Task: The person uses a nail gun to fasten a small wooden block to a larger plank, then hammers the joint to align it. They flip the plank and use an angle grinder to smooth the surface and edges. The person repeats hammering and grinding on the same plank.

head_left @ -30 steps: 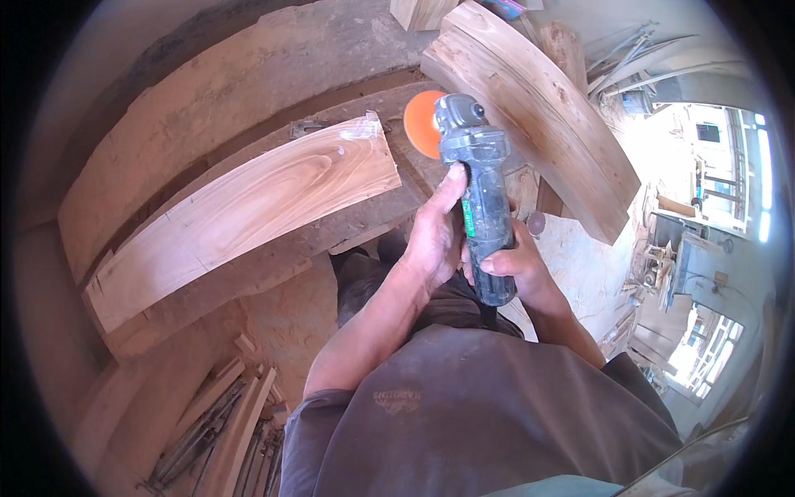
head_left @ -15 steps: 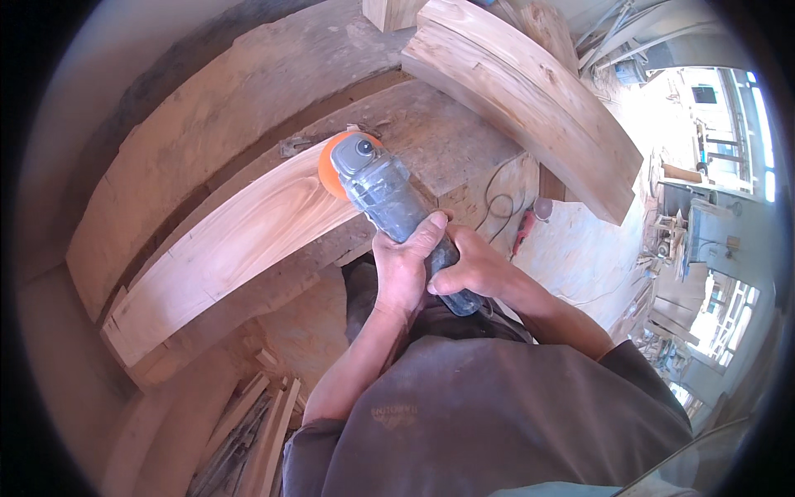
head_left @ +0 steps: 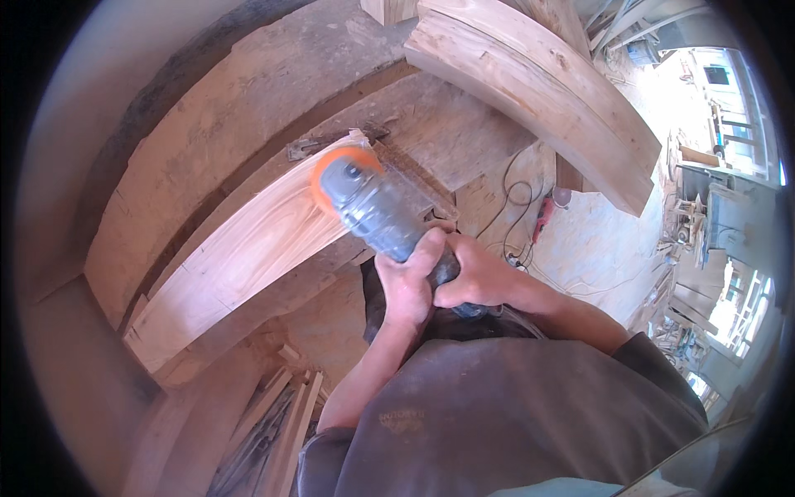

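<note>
A grey handheld power sander (head_left: pixel 377 211) with an orange round pad lies over the far end of a pale wooden board (head_left: pixel 240 248). My left hand (head_left: pixel 408 277) is wrapped round the middle of its body, thumb on top. Behind it, my right hand (head_left: pixel 472 269) grips the rear of the same body. The orange pad (head_left: pixel 317 186) shows as a rim round the tool's head and seems to rest on the board's grained face; its underside is hidden. The board is long, slightly curved and tapers toward its far end.
A thick curved timber beam (head_left: pixel 538 91) stands at the far right. Beyond the board runs a broad dusty wooden slab (head_left: pixel 240 108). A red power tool (head_left: pixel 542 219) and a looping cable (head_left: pixel 507 203) lie on the floor at right. Narrow offcuts (head_left: pixel 290 422) are heaped at lower left.
The sander's head has shifted slightly left on the board and turned, its rear end swinging right. Both hands stay on it. The whole view has moved a little.
</note>
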Available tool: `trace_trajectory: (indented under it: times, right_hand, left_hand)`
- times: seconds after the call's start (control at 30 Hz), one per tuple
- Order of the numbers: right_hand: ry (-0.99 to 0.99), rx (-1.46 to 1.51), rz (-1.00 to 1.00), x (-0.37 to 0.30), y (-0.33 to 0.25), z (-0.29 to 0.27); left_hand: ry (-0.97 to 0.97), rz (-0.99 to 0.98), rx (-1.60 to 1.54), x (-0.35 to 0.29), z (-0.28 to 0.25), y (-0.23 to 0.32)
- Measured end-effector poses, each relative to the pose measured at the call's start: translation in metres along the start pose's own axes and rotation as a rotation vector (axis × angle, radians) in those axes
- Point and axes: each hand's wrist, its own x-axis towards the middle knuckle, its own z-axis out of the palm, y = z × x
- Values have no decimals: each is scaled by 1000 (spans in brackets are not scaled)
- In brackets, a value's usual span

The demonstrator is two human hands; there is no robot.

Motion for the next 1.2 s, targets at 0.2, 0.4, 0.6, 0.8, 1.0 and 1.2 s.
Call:
trace_trajectory:
  times: [0.2, 0.4, 0.6, 0.8, 1.0, 1.2]
  right_hand:
    - [82, 107, 83, -4, 2, -17]
    - [13, -28, -55, 6, 0, 1]
    - [42, 62, 76, -6, 9, -21]
    - [-36, -26, 72, 0, -5, -20]
    - [-9, -35, 60, -15, 8, -32]
    - [-29, 55, 76, 3, -3, -28]
  left_hand:
    - [-76, -61, 60, 22, 16, -2]
    - [21, -14, -104, 1, 1, 3]
    - [-68, -75, 80, 16, 19, -2]
    - [-3, -13, -31, 10, 13, -2]
    - [-4, 15, -3, 5, 30, -17]
    - [-38, 38, -10, 22, 20, -8]
